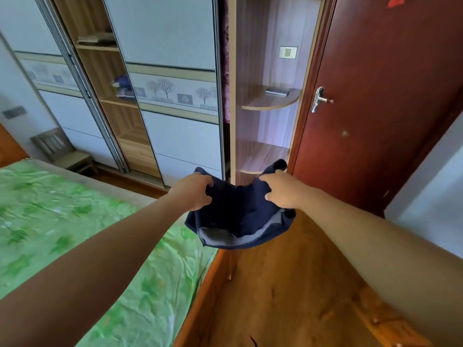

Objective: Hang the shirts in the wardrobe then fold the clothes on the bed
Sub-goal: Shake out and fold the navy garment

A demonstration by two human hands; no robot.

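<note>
Head view. Both arms are stretched forward over the foot corner of the bed point(75, 221). The left hand point(194, 192) and right hand point(281, 190) hold a navy garment point(238, 216) in the air. Each grip is pinched on the cloth's upper edge, fingers curled over the fabric and thumbs under. The garment sags between the hands, its lower part hanging past them and showing a grey lining. It hangs above the bed's wooden side rail point(200, 296), clear of the green sheet and of the floor point(288, 296).

Edges and room: the rail runs from the bottom centre up toward the hands. To its right a strip of bare wooden floor lies open up to a red-brown door point(375, 108), which carries a metal handle point(319, 100). Another strip of floor lies between the bed's far edge and the wardrobe point(170, 96). A small wooden chair point(62, 151) stands there at the left.

Containers: the wardrobe's sliding panels stand apart, leaving a narrow gap onto wooden shelves point(117, 101). An upper shelf holds folded cloth point(96, 38); the shelf below holds a blue bundle point(122, 87). At the wardrobe's right end, open rounded corner shelves point(270, 101) adjoin the door frame; one carries a flat dark item point(276, 91), too small to identify.
</note>
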